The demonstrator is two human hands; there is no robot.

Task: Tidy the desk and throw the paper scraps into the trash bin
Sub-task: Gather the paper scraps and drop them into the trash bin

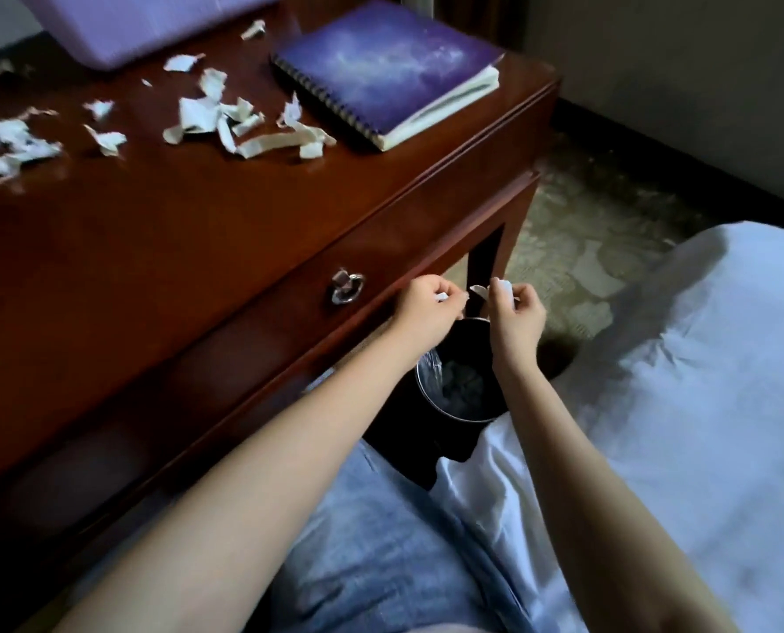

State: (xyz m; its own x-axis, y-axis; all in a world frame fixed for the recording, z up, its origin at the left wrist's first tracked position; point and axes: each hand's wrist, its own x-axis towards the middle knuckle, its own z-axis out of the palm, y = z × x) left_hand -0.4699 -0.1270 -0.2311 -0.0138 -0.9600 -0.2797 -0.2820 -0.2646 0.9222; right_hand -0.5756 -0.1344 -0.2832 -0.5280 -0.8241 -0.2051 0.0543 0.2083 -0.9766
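Torn paper scraps point(216, 118) are lying scattered on the desk point(198, 230) at far left. Nearer, the left hand point(426, 310) is pinching a small scrap point(443, 296) above the trash bin point(463, 419), the right hand point(516, 315) pinching white pieces point(503, 286) just beside.

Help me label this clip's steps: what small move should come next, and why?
Probably open both hands so the paper drops: the left hand and right hand each pinch white scraps above the trash bin, and loose scraps wait on the desk.
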